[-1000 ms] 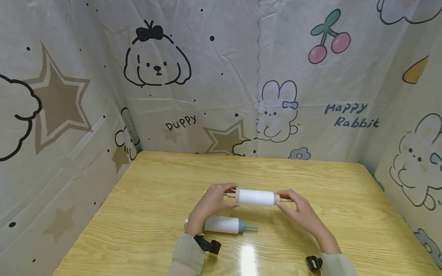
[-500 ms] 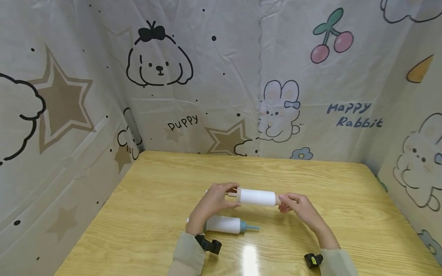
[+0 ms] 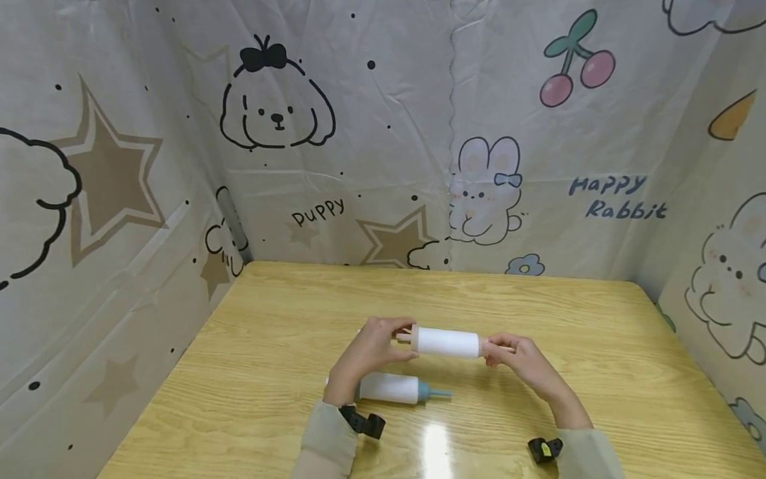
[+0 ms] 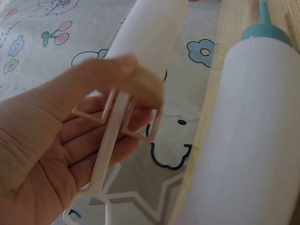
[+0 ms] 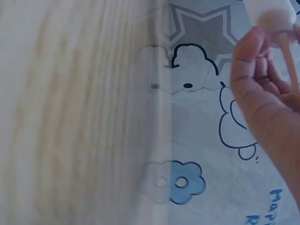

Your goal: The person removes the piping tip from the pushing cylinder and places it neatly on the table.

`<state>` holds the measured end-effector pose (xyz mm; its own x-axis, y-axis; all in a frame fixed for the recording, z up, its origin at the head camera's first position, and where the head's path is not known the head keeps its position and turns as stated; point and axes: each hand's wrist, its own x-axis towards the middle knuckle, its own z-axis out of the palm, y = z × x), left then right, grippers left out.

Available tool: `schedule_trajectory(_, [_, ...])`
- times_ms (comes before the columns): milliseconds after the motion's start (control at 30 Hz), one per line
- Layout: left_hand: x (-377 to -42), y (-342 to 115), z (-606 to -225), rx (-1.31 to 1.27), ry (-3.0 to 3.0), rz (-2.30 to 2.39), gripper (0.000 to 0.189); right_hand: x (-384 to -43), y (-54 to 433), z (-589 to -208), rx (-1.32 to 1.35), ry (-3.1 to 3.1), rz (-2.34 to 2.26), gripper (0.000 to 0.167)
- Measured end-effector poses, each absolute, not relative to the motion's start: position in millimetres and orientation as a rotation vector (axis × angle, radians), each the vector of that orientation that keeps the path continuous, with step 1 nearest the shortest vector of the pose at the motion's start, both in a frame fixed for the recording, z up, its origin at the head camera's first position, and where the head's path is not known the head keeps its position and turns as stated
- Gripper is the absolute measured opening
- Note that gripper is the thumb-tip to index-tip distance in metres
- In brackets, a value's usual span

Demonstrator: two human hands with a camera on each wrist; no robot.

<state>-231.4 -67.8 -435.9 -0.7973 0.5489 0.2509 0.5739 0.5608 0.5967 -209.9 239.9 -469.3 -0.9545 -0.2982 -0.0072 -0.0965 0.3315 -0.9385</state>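
Level above the table, a white-barrelled piping syringe (image 3: 447, 342) with beige end caps is held between both hands. My left hand (image 3: 372, 349) grips its beige rear cap (image 4: 140, 86), thumb across it and fingers behind. From that cap extend finger loops and a plunger rod (image 4: 105, 145) with a loop handle, over the palm. At the other end, the thumb and curled fingers of my right hand (image 3: 519, 356) pinch the front cap, and its thin beige nozzle (image 5: 288, 58) passes along the hand. A second white piping syringe (image 3: 389, 388) with a teal cap and nozzle lies below, partly behind the left wrist.
The yellow wood-grain table (image 3: 269, 319) ends at a printed curtain (image 3: 395, 120), which also runs along both sides. Small black cameras sit on the left wrist (image 3: 362, 423) and the right wrist (image 3: 544, 451). A bright reflection shows on the table's near part.
My right fingers have gone from spread around the front cap to curled on it, and the hand has turned slightly. My left hand keeps its hold; the head view shifts a little.
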Motion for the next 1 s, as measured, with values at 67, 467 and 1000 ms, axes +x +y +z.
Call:
schedule_trajectory(67, [-231.7, -67.7, -436.6, -0.986, -2.751, -1.071, 0.050, -209.9, 239.5, -469.1, -0.345, 2.437, -1.658, 0.033])
schedule_trajectory(467, [-232.8, -69.4, -435.6, -0.941, -2.785, -0.999, 0.053, -207.2, 235.2, -471.7, -0.497, 2.626, -1.579, 0.031])
schedule_trajectory(1000, [-232.4, -71.2, -434.6, -0.951, -2.773, -1.047, 0.051, -207.8, 231.3, -475.1, -0.785, 2.875, -1.492, 0.038])
